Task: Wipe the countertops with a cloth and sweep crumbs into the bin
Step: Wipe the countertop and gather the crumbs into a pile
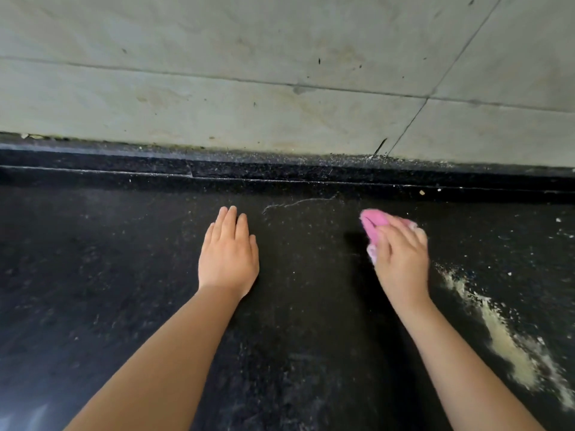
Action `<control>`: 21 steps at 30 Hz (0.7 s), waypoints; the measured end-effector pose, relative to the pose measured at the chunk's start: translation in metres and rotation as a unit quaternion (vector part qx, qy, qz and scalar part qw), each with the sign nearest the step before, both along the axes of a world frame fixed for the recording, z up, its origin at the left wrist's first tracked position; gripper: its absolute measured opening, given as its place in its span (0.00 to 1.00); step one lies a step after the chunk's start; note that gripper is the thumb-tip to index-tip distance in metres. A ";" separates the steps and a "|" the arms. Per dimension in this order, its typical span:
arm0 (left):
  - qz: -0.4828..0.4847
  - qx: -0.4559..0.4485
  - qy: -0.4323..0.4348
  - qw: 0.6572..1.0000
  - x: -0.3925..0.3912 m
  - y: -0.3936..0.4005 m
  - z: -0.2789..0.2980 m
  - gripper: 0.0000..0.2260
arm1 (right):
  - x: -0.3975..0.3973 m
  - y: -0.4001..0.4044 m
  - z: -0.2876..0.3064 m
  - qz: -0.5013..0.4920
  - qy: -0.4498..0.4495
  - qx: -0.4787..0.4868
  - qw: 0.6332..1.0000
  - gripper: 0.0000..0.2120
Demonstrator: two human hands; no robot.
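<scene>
Head view looks down on a pink cloth point(373, 223) bunched under the right hand point(401, 259), toward the back of the black worktop point(124, 275) and right of centre. The fingers point(396, 236) of that hand curl over the cloth and clamp it, so only its far end and a pale patch at the thumb side show. Whether the cloth presses on the stone or sits just above it cannot be told; a dark shadow lies to its left.

Right of that hand, a pale streak of crumbs point(504, 340) runs diagonally toward the near right corner of the picture, with loose white specks scattered around it and further right. A thin light smear point(298, 203) crosses the surface just behind and left of the cloth.

The left hand point(228, 259) lies palm down on the worktop, its fingers point(230, 222) straight and close together, holding nothing, well apart from the right hand. Bare dark surface lies between the two hands and stretches away to the left.

Behind both hands the worktop steps up into a low raised back edge point(280, 172), dusted with fine debris. Above that edge stands a stained tiled wall point(249, 88) with dark grout lines.
</scene>
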State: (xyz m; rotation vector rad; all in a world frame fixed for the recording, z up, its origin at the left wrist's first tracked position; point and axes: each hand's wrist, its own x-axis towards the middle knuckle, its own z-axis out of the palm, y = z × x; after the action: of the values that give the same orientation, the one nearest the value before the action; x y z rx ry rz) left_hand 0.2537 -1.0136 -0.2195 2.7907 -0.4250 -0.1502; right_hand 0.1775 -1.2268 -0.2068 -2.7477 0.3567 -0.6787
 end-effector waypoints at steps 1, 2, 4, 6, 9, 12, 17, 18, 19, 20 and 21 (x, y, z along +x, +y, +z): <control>0.001 0.010 0.005 1.000 0.002 -0.003 -0.003 0.22 | 0.017 0.012 0.003 0.040 0.001 -0.007 0.999 0.18; 0.004 0.017 0.008 1.000 0.004 -0.005 -0.006 0.22 | 0.038 0.025 0.005 0.081 0.016 -0.009 0.997 0.18; 0.015 0.017 0.011 1.000 0.006 -0.006 -0.010 0.22 | 0.078 0.048 0.000 0.143 0.070 -0.006 0.987 0.16; 0.017 0.014 0.015 1.000 0.006 -0.006 -0.011 0.22 | 0.109 0.064 -0.015 0.159 0.129 -0.023 0.979 0.14; 0.018 0.002 0.015 1.000 0.006 -0.007 -0.010 0.22 | 0.121 0.068 -0.028 0.135 0.186 -0.023 0.973 0.14; 0.021 -0.007 0.014 1.000 0.007 -0.007 -0.010 0.22 | 0.104 0.048 -0.024 0.089 0.179 0.003 0.980 0.16; 0.024 -0.007 0.019 1.000 0.006 -0.009 -0.009 0.22 | 0.052 -0.024 -0.020 -0.103 0.129 0.072 0.984 0.16; 0.023 -0.006 0.021 0.999 0.006 -0.008 -0.009 0.22 | 0.037 -0.039 -0.023 -0.130 0.118 0.064 0.982 0.15; 0.022 -0.004 0.022 0.999 0.005 -0.008 -0.009 0.22 | 0.022 -0.054 -0.024 -0.158 0.107 0.050 0.980 0.14; 0.021 -0.002 0.024 0.999 0.005 -0.008 -0.009 0.22 | 0.009 -0.063 -0.024 -0.182 0.095 0.044 0.978 0.13; 0.022 -0.003 0.025 0.999 0.005 -0.007 -0.009 0.22 | 0.002 -0.066 -0.019 -0.200 0.077 0.040 0.976 0.15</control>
State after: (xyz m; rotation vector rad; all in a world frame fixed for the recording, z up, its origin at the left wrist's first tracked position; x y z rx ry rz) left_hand 0.2586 -1.0210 -0.2281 2.7816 -0.3516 -0.2078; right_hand 0.1791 -1.2929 -0.2260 -2.6795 0.9702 -0.5250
